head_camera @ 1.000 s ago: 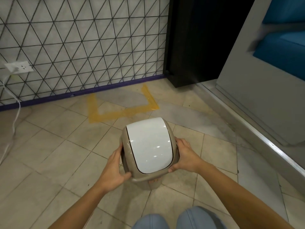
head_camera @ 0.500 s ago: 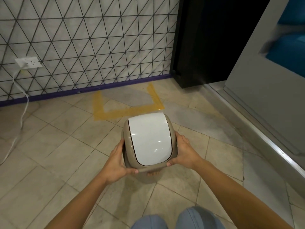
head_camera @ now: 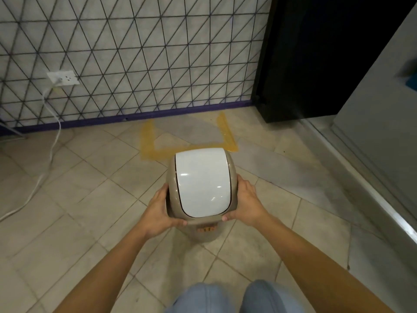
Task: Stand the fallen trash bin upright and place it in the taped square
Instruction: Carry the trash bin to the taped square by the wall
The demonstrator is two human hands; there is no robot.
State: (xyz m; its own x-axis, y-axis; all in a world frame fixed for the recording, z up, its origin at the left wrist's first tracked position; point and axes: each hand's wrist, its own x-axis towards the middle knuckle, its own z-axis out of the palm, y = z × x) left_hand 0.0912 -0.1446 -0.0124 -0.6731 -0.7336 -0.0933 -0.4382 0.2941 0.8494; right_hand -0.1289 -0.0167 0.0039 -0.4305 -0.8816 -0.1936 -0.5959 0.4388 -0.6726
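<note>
The trash bin [head_camera: 202,184] is beige with a glossy white swing lid and is upright, seen from above in the middle of the view. My left hand [head_camera: 159,211] grips its left side and my right hand [head_camera: 247,204] grips its right side, thumbs on the near rim. The bin is held over the tiled floor just in front of the taped square [head_camera: 147,141], a yellow outline against the wall. The lid's far edge overlaps the square's near tape line. The bin's base is mostly hidden under the lid.
A wall with a black triangle grid [head_camera: 135,53] and a purple baseboard stands behind the square. A white socket [head_camera: 64,77] with a cord [head_camera: 50,152] trailing over the floor is at the left. A black panel [head_camera: 316,53] and a grey door with a metal threshold [head_camera: 372,195] stand at the right.
Held in both hands, the bin has moved forward toward the taped square, and the view has come closer to the wall. The grip is unchanged.
</note>
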